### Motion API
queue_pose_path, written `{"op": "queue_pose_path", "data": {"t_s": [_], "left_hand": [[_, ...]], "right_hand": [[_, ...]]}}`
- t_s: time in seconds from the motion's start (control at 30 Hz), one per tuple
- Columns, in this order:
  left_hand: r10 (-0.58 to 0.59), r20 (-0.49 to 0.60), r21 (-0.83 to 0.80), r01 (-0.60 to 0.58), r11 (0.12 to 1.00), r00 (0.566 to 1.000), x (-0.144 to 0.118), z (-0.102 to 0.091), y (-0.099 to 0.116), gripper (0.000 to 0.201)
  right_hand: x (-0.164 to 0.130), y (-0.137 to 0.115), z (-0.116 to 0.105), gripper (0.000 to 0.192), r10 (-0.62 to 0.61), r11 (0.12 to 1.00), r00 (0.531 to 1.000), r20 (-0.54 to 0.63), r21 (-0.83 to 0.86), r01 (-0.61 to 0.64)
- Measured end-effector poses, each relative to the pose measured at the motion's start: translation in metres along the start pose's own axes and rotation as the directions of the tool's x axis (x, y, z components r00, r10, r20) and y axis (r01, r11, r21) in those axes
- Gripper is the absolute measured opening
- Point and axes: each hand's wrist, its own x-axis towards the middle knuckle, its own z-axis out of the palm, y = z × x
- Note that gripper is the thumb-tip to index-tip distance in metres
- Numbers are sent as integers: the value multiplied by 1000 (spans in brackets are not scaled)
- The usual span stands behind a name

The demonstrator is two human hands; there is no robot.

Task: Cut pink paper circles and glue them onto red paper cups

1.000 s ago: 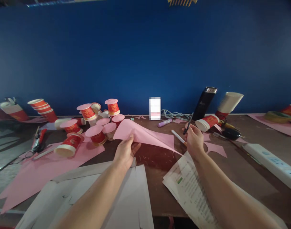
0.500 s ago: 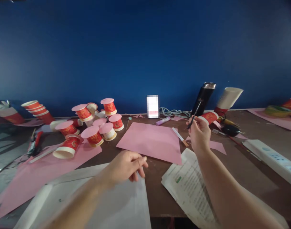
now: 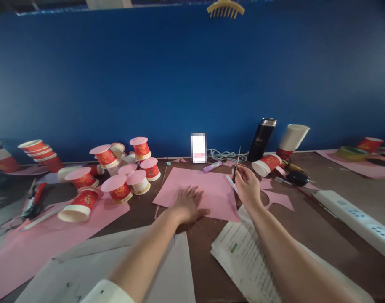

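My left hand (image 3: 189, 205) lies with fingers spread on the near left part of a pink paper sheet (image 3: 214, 189). Over the sheet's right edge, my right hand (image 3: 247, 185) is closed around a slim black pointed tool (image 3: 235, 170). Its thin tip points up and away from me; fingers cover part of it, so its exact kind cannot be made out. A slim white stick (image 3: 231, 183) lies beside that hand, partly hidden. Behind the sheet is a purple glue stick (image 3: 212, 166).
Red paper cups (image 3: 117, 191) topped with pink discs cluster at left. Right are a black flask (image 3: 262, 139), a tipped cup (image 3: 267, 164), pink scraps (image 3: 279, 200) and a white power strip (image 3: 353, 214). Printed papers (image 3: 239, 252) lie in front. A blue partition (image 3: 167, 84) stands behind.
My left hand has moved forward from above the near edge and flattened onto the pink sheet. My right hand has brought the black tool left and lower. The camera view has tilted up.
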Motion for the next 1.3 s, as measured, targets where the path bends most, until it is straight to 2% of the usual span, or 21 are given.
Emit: {"op": "queue_pose_path", "data": {"t_s": [0.17, 0.23, 0.3, 0.37, 0.43, 0.5, 0.6, 0.67, 0.77, 0.83, 0.97, 1.17, 1.23, 1.3], "left_hand": [[-155, -54, 15, 156, 988, 986, 12, 13, 18, 78], [-221, -82, 1, 222, 975, 972, 17, 18, 29, 81], [-251, -102, -6, 252, 968, 963, 21, 22, 40, 82], [-257, -112, -15, 257, 966, 960, 21, 23, 49, 82], [-237, -109, -38, 234, 972, 965, 18, 20, 56, 82], [-201, -131, -87, 191, 978, 971, 12, 13, 58, 77], [-176, -239, -118, 151, 981, 955, 0, 0, 55, 64], [-191, -314, -23, 194, 981, 930, -8, -4, 50, 55], [-207, -287, 79, 239, 968, 935, -15, 3, 40, 48], [-186, -285, 91, 220, 971, 940, -15, 13, 35, 48], [-115, -363, 101, 162, 982, 925, -12, 27, 30, 47], [-70, -391, 105, 121, 987, 918, -11, 27, 29, 47], [-70, -392, 103, 119, 987, 917, -11, 27, 28, 46], [-73, -389, 98, 120, 988, 918, -11, 27, 27, 46]], "right_hand": [[-5, -5, 0, 35, -71, 992, 996, 61, -99, 77], [-9, -5, 0, 35, -109, 968, 984, 143, -210, 138], [-15, -6, 1, 34, -137, 929, 953, 271, -298, 219], [-19, -6, 2, 33, -133, 879, 916, 379, -382, 286], [-22, -8, 3, 33, -99, 814, 900, 424, -486, 319], [-23, -11, 3, 33, -63, 750, 897, 437, -573, 332], [-22, -15, 0, 28, -6, 678, 894, 448, -656, 333], [-21, -17, -2, 23, 40, 637, 889, 455, -698, 329], [-21, -16, -2, 22, 71, 598, 884, 462, -729, 333], [-22, -13, 0, 23, 82, 583, 884, 460, -742, 332], [-23, -8, 3, 26, 85, 560, 890, 448, -760, 329], [-22, -7, 1, 25, 84, 541, 903, 422, -780, 315], [-23, -7, -1, 24, 94, 561, 892, 443, -764, 320], [-23, -6, -3, 22, 100, 620, 878, 468, -719, 313]]}}
